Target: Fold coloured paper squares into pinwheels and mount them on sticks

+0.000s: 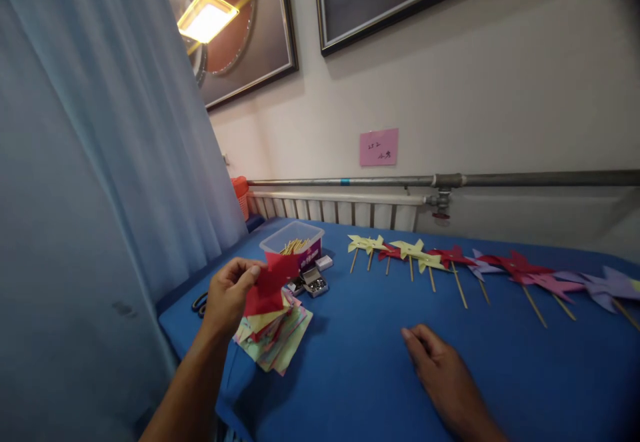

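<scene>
My left hand (226, 299) pinches a piece of red paper (281, 270) between thumb and fingers, holding it up in the air. The paper has cuts in it, and its lower part overlaps a stack of coloured paper sheets (285, 343) on the blue bed cover. My right hand (443, 372) is low over the blue cover, to the right of the stack. Its fingers are curled in and no object shows in them. Just behind the stack stands an opened small box of pins (316, 283), with a second closed white box (324, 263) beside it.
Finished paper pinwheels (453, 255) on sticks lie in a row along the back right. A clear plastic tub (270, 241) holds thin wooden sticks (295, 247). Black-handled scissors (199, 305) lie left of my left wrist. A blue curtain (115, 162) hangs at left; metal pipes (350, 182) run along the wall.
</scene>
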The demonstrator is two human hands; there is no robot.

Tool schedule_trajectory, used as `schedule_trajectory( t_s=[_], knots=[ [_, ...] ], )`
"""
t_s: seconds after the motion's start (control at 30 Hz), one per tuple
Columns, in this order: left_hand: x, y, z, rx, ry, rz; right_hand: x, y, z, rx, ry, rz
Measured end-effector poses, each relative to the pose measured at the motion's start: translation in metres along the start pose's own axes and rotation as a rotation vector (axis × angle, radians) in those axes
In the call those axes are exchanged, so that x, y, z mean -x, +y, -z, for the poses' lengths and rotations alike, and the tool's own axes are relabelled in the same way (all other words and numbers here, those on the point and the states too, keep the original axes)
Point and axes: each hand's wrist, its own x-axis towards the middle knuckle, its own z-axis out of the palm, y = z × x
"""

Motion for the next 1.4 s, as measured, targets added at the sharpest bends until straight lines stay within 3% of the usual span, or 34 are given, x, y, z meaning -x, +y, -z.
schedule_trajectory(
  t_s=[0.13, 0.23, 0.37, 0.5, 0.67, 1.07, 1.3, 1.4],
  knots=[
    [-0.007, 0.008, -0.046, 0.288, -0.099, 0.064, 0.0, 0.004, -0.002, -0.082, 0.004, 0.005],
    [-0.013, 0.004, -0.096, 0.537, -0.344, 0.28, -0.004, 0.009, -0.003, -0.208, -0.033, -0.058],
    [-0.005, -0.015, -0.169, 0.667, -0.673, 0.545, -0.012, 0.009, 0.007, -0.599, 0.019, -0.132],
    [0.02, -0.047, -0.214, 0.67, -0.772, 0.686, -0.013, 0.0, 0.025, -0.932, -0.07, -0.179],
    [0.035, -0.073, -0.221, 0.624, -0.676, 0.747, -0.012, -0.004, 0.03, -0.96, -0.121, -0.228],
    [0.049, -0.06, -0.222, 0.597, -0.706, 0.733, -0.018, 0.005, 0.019, -0.989, 0.112, -0.296],
    [0.05, -0.058, -0.221, 0.61, -0.724, 0.714, -0.01, -0.009, 0.021, -0.909, -0.074, -0.198],
    [0.052, -0.057, -0.222, 0.598, -0.704, 0.711, -0.009, -0.008, 0.017, -0.876, -0.07, -0.186]
  ],
)
